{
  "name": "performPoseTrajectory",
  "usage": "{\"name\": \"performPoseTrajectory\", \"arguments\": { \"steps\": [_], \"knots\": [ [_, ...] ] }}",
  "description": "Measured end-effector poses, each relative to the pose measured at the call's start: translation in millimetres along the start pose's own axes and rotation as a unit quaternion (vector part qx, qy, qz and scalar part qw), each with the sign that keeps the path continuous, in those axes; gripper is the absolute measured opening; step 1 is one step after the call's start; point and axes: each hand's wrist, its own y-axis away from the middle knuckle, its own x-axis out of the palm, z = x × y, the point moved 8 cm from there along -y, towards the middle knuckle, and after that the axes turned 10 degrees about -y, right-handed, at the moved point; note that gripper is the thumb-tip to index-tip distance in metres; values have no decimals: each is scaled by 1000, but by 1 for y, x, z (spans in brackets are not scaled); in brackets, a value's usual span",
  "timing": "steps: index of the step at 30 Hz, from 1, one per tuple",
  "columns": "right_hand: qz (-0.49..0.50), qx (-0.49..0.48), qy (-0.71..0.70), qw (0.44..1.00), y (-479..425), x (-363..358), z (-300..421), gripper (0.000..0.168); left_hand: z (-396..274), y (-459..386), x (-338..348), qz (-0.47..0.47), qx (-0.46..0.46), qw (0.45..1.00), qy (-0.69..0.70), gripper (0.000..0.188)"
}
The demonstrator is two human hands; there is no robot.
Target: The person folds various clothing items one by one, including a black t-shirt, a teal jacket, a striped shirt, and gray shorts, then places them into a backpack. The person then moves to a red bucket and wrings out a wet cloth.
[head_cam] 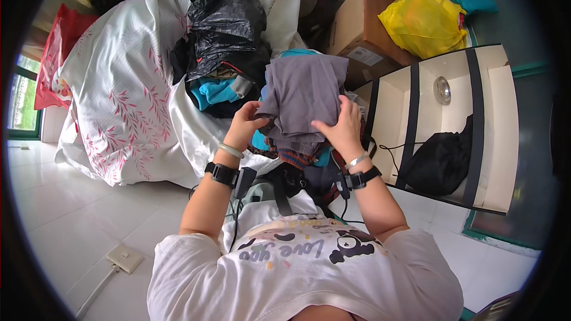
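Observation:
A grey folded garment (308,93) lies on top of a stack of folded clothes in front of me. My left hand (243,125) is at its near left corner, with the cloth edge between thumb and fingers. Resting on the right side of the garment is my right hand (345,127), its thumb spread away from its fingers. Beneath, an orange-and-blue striped knit (296,158) and bits of turquoise cloth show; the rest of the stack is hidden. Left of the stack, a black plastic bag (227,22) lies open with a turquoise garment (216,92) at its mouth.
A white sheet with pink leaf print (120,98) drapes a large heap on the left. To the right stands a cream storage box (495,142) with black straps, holding a black bag (439,162). Behind are a cardboard box (350,22) and a yellow bag (424,24). A socket (125,258) lies on the floor.

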Motion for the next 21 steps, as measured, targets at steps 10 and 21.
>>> {"name": "performPoseTrajectory", "arguments": {
  "steps": [10, 21],
  "knots": [
    [51, -206, -60, 975, -22, 2, 47, 12, -42, -8, -2, -178, 228, 871, -397, 25],
    [35, -233, -97, 967, -114, -78, 114, 24, -72, 14, 72, -34, 362, 709, -604, 28]
  ]
}}
